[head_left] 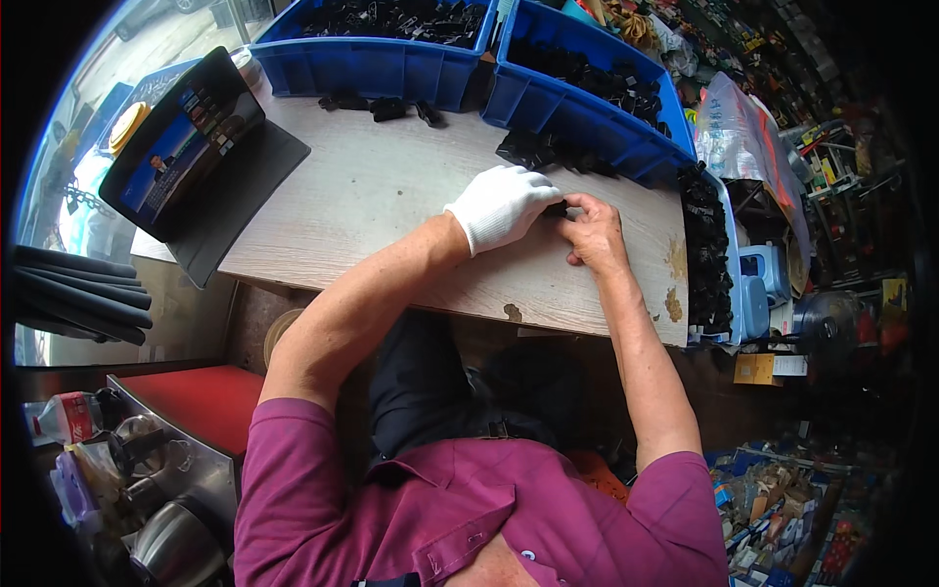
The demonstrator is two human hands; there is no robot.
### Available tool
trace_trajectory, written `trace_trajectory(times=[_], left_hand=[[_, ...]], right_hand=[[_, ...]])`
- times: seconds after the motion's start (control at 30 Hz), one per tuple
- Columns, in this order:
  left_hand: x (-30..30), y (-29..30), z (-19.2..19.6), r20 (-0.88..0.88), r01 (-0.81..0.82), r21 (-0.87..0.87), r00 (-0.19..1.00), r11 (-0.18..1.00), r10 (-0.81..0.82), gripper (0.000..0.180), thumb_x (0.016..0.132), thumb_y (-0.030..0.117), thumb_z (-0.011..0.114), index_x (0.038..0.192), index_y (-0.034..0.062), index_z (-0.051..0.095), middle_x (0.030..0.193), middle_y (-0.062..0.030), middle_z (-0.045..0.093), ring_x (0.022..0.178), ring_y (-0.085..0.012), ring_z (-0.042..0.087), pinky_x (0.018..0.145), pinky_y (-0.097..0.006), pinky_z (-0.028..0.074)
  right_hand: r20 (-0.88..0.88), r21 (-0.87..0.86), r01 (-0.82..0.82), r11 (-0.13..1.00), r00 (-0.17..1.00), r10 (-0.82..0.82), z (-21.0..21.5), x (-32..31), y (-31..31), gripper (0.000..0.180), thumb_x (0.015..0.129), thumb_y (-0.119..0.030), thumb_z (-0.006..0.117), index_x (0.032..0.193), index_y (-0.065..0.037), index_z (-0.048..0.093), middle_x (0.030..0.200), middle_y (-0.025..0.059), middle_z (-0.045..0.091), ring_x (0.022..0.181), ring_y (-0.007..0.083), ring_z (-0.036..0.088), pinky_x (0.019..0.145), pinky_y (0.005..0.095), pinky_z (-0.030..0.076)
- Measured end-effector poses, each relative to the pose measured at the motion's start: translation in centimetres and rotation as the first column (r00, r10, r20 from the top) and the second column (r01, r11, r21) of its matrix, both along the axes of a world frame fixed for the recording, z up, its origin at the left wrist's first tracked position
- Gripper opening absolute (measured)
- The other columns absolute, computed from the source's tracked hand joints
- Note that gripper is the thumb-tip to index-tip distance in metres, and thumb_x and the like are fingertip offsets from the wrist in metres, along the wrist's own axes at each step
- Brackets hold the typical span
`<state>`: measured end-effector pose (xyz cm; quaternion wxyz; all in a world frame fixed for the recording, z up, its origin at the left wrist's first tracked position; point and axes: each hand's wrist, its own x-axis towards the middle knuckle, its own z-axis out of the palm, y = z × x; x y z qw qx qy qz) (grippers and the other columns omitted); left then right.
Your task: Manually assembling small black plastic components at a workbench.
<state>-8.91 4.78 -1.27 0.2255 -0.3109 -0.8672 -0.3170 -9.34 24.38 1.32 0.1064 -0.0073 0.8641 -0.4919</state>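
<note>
My left hand [507,207], in a white knit glove, and my bare right hand [593,232] meet over the right part of the wooden table [391,196]. Between their fingertips is a small black part [556,209], mostly covered, so its exact kind does not show. Both hands are closed on it. Just beyond them lies a loose pile of similar black parts [548,152] along the front of a blue bin. A few more black pieces [389,109] sit farther left by another bin.
Two blue plastic bins [362,70] [587,117] full of black parts line the far edge. At the right edge stands another container of black parts [709,254]. A tablet [186,147] in a dark case leans at the left. A red-topped cabinet [186,401] is lower left.
</note>
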Motion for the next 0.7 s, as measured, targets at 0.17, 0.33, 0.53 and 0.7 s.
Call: trace_trajectory(times=[0.17,0.33,0.53,0.7], left_hand=[[-0.6,0.4,0.0,-0.009,0.074,-0.109,0.997,0.991,-0.076,0.029,0.085,0.008,0.064,0.112,0.0103,0.074,0.105,-0.0111,0.072,0.095,-0.0333,0.069,0.084,-0.041,0.055],[-0.3,0.6,-0.9,-0.111,0.058,-0.083,0.992,0.995,-0.067,0.027,0.084,0.009,0.065,0.109,0.0106,0.074,0.105,-0.0090,0.072,0.098,-0.0310,0.068,0.084,-0.040,0.055],[-0.3,0.9,-0.9,-0.115,0.058,-0.023,0.992,0.998,-0.061,0.025,0.084,0.010,0.066,0.107,0.0109,0.075,0.102,-0.0074,0.072,0.096,-0.0299,0.068,0.083,-0.041,0.054],[0.8,0.9,-0.7,-0.071,0.027,-0.106,0.997,0.994,-0.035,0.024,0.087,0.012,0.066,0.109,0.0090,0.073,0.105,-0.0078,0.072,0.100,-0.0301,0.067,0.085,-0.041,0.053]], right_hand=[[0.018,-0.021,-0.006,1.000,1.000,0.007,0.2,0.2,-0.1,0.029,0.081,-0.007,0.072,0.110,-0.003,0.072,0.056,-0.0046,0.050,0.044,0.0065,0.045,0.039,0.0260,0.045],[0.039,-0.041,0.011,0.999,0.999,-0.010,0.2,0.2,0.3,0.029,0.081,-0.006,0.071,0.110,-0.003,0.072,0.056,-0.0044,0.051,0.044,0.0062,0.045,0.039,0.0260,0.045],[0.016,-0.045,0.007,0.999,1.000,-0.006,0.1,0.3,0.2,0.029,0.081,-0.004,0.068,0.109,-0.003,0.072,0.056,-0.0048,0.049,0.044,0.0064,0.045,0.039,0.0268,0.046],[0.054,-0.084,-0.001,0.996,0.999,0.005,0.2,0.4,0.2,0.028,0.080,-0.003,0.070,0.108,-0.004,0.072,0.057,-0.0067,0.048,0.047,0.0048,0.044,0.041,0.0264,0.048]])
